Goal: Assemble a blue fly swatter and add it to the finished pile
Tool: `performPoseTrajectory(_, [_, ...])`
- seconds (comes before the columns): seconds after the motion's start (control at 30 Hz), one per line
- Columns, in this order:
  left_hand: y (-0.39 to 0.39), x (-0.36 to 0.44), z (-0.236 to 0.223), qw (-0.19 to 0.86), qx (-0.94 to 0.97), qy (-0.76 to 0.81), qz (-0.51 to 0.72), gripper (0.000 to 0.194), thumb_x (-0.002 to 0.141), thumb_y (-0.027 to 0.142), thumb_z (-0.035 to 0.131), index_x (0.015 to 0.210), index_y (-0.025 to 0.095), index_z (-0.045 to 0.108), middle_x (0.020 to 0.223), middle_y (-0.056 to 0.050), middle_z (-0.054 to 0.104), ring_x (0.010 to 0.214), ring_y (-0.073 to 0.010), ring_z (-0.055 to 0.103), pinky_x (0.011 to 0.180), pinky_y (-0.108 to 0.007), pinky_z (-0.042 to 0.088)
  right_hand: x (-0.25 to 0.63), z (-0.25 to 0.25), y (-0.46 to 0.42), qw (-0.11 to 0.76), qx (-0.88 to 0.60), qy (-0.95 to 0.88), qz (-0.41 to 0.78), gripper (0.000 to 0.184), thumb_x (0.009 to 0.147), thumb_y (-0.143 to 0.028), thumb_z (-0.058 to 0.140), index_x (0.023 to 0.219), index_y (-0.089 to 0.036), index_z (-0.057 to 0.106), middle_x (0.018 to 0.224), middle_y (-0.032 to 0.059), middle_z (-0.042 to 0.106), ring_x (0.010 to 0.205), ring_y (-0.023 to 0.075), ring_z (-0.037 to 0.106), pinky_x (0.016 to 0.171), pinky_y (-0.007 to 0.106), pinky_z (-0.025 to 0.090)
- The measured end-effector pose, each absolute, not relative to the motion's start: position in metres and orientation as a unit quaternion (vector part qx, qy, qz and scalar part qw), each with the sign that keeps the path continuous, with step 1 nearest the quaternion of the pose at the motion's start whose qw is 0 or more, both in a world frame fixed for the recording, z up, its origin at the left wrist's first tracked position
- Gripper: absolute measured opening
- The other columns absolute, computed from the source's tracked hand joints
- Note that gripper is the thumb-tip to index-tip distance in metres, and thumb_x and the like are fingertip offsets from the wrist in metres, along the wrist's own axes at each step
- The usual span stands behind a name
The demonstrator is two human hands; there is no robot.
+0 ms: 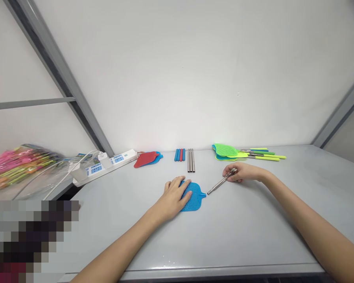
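My left hand [174,197] lies flat on the blue fly swatter head [197,201], fingers slightly apart, pinning it steady. My right hand [240,172] pinches a telescopic steel handle [221,183], fingers together — just off the head's three o'clock.

Power strip [104,168] at left, red swatter heads [146,159], steel tubes [188,160], green swatters [225,149].

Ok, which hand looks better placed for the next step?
Probably the right hand: it holds the metal rod, tip close to the tab of the blue swatter, while the left hand presses flat on the swatter.
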State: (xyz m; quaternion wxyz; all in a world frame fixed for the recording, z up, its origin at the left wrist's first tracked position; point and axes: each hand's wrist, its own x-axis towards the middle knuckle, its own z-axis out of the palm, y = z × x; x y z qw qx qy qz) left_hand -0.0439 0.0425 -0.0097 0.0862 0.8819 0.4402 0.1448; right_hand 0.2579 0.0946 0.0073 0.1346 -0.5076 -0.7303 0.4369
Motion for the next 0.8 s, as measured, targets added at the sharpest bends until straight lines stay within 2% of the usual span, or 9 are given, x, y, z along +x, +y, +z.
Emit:
performPoseTrajectory(0.37, [0.0408,-0.0429,-0.0089,0.086,0.877,0.447,0.154,0.042,0.084,0.040,0.022,0.122,0.025,0.035,0.124,-0.008,0.036,0.117,-0.0208,0.026,0.092,-0.039,0.023,0.2514,0.0091,0.0931,0.131,-0.512,-0.740,0.415,0.027,0.063,-0.033,0.057,0.086,-0.019,0.058,0.074,0.0025,0.053,0.058,0.0106,0.045,0.051,0.022,0.038])
performPoseTrajectory(0.8, [0.0398,-0.0413,-0.0105,0.080,0.866,0.471,0.145,0.045,0.083,0.043,0.022,0.122,0.025,0.035,0.122,-0.009,0.036,0.114,-0.0219,0.028,0.091,-0.040,0.023,0.2546,0.0048,0.0965,0.128,-0.508,-0.740,0.422,0.028,0.062,-0.035,0.058,0.085,-0.019,0.060,0.074,0.0028,0.054,0.060,0.0112,0.045,0.051,0.021,0.038])
